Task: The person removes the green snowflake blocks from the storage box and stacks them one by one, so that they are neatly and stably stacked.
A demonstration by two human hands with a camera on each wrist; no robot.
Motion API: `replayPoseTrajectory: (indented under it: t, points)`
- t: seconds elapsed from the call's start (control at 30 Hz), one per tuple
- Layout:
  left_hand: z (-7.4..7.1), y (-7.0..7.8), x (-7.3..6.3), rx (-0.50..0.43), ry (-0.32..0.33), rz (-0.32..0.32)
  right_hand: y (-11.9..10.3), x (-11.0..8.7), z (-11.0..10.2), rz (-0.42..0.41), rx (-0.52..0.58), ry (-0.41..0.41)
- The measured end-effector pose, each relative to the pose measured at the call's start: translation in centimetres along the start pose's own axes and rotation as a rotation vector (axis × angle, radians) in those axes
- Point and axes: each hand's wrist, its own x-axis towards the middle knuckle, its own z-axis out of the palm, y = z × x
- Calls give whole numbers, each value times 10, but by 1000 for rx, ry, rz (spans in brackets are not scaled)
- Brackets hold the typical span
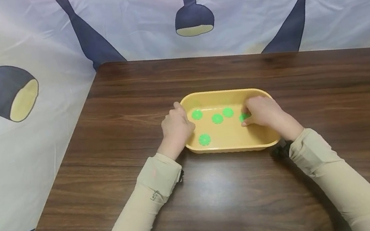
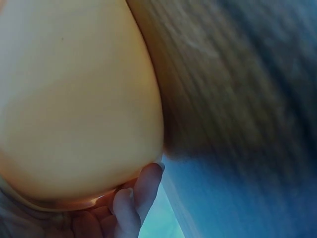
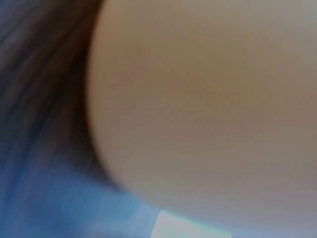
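Observation:
A yellow plastic basin with rounded corners sits on the table, several flat green notched discs lying loose on its floor. My left hand grips the basin's left end, the thumb side over the rim. In the left wrist view, fingers curl against the basin's outer wall. Inside the right end of the basin, my right hand pinches a green disc between thumb and fingers, partly covering it. The right wrist view is blurred and mostly filled by the basin's wall; that hand is hidden there.
The dark wood-grain table extends around the basin on all sides. Behind it hangs a pale cloth backdrop printed with lamps. Black wrist straps show at the cuffs.

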Motion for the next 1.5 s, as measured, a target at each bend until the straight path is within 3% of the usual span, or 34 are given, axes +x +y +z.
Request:
replayPoseTrajectory:
  t: [0.17,0.43,0.7,1.03,1.17,1.5]
  points:
    - [1,-2,-1,12,1,0,3,-1,8,-124,73,20]
    - [5,-3,-2,-7,9,9,9,-4,20,-382,58,111]
    - [9,-2,-4,-30,4,14,12,-10,24,-449,81,183]
    - [9,-2,-3,-13,25,19,19,-20,17,-668,226,389]
    - [8,-2,-2,-5,32,27,24,-29,11,-691,225,432]
    - [2,-1,-1,7,37,26,50,-56,-1,-658,195,497]
